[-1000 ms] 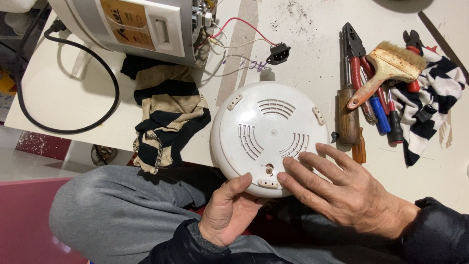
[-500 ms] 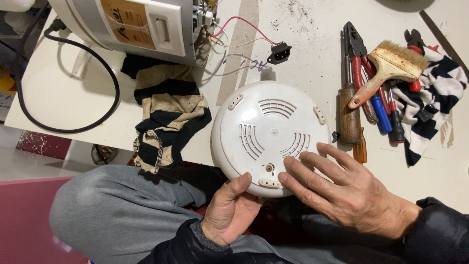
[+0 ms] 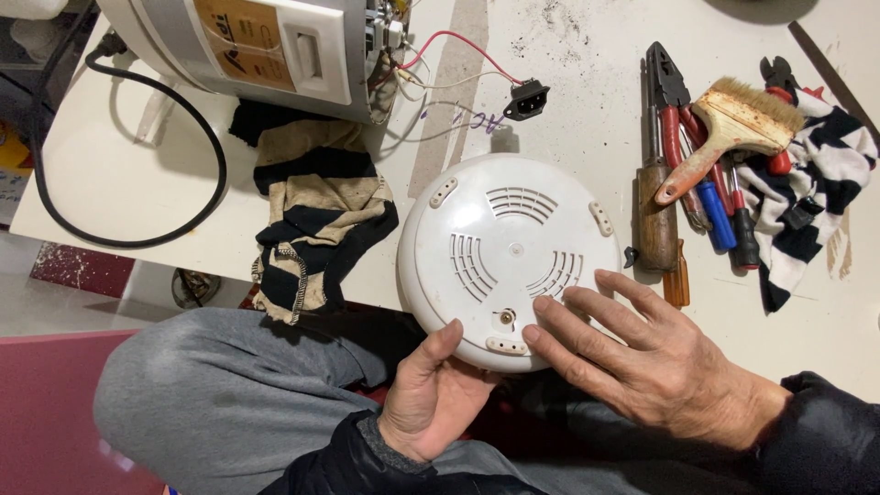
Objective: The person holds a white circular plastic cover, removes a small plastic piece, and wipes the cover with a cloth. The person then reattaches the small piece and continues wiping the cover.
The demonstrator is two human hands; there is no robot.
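Closest to the camera is a lap w/ grey pants [image 3: 211,394] and dark sleeves. The left hand [image 3: 435,399] grips the near rim of a round white cover [image 3: 509,257]; its thumb lies on top of the rim and the fingers go under, so it's clamped on the cover. The right hand [image 3: 651,353] lies flat on the cover's near right part, fingers spread apart, not gripping anything. The cover has slot vents, small oval feet and a little screw hole near the left thumb. It sits on the near edge of the white counter [image 3: 128,183] and sticks out a bit over the lap.

Left of the cover, a striped rag [image 3: 316,215], black & tan, hangs over the counter edge. Right of the cover lie tools: a wood-handled tool [image 3: 655,225] just beside the rim, then red pliers [image 3: 674,110], a blue screwdriver [image 3: 715,215] and a paint brush [image 3: 733,128] on top of them. A black & white cloth [image 3: 820,192] lies further right.

Farther back, a black plug socket [image 3: 527,99] w/ red & white wires lies above the cover. At the far left stands a silver cooker body [image 3: 257,46], w/ a black cord [image 3: 137,192] looping over the counter.
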